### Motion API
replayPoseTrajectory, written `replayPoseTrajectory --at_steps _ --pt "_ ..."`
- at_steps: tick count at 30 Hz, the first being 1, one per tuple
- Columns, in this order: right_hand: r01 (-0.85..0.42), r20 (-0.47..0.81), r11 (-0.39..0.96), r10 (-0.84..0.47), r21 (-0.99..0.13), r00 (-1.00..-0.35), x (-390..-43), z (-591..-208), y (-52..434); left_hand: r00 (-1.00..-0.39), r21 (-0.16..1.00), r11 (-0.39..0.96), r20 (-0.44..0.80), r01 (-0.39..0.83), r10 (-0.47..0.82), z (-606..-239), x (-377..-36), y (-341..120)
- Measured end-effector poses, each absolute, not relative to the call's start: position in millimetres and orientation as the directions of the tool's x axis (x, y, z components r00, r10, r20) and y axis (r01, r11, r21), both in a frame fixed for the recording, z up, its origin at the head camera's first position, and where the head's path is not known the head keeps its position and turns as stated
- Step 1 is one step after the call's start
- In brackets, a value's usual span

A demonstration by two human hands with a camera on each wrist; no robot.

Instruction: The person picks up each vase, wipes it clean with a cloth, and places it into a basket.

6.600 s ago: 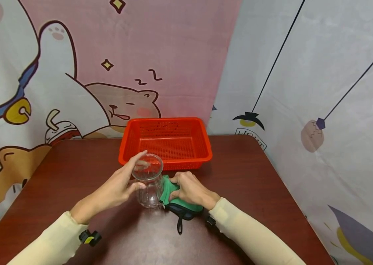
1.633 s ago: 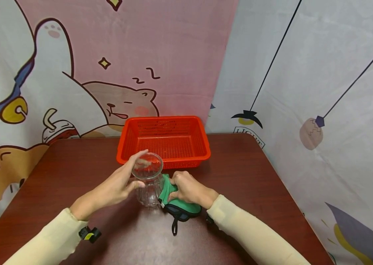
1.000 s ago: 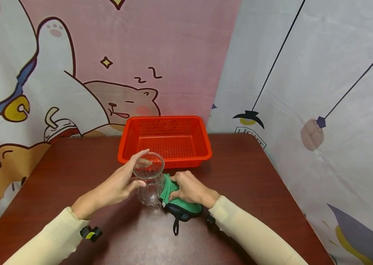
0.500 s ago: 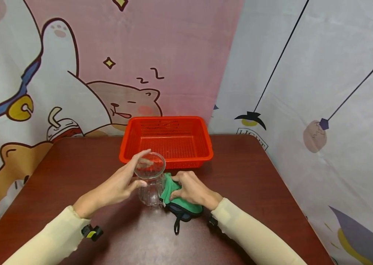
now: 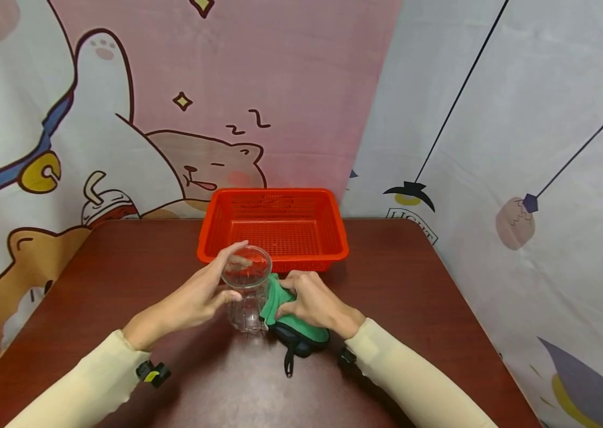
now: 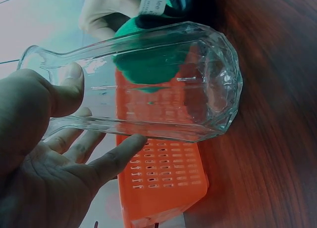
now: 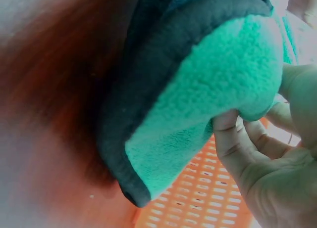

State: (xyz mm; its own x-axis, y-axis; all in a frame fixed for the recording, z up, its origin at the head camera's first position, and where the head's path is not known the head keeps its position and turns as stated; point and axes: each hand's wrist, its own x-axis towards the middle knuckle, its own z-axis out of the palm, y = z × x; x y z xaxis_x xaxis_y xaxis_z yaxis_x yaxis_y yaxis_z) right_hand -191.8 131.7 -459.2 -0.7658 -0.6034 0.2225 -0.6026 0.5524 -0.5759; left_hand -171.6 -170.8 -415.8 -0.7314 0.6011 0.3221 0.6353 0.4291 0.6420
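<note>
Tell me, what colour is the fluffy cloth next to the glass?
The cloth is green with a dark edge, clearest in the right wrist view.

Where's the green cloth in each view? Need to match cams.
Head: green cloth at centre, gripped by the right hand, right of the glass jar.
Left wrist: top centre, seen through and behind the jar.
Right wrist: fills the middle.
Shared landmark: orange basket.

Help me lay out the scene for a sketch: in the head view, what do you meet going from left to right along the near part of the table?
left hand → glass jar → green cloth → right hand
</note>
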Motion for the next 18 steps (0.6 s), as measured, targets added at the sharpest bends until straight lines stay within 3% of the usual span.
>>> replayPoseTrajectory --at_steps 18 --pt "-0.61 0.266 0.539 -0.583 -0.581 -0.768 -194.1 -440.3 128.0 -0.728 0.645 0.42 0.327 0.638 0.603 -416.7 -173.1 -170.6"
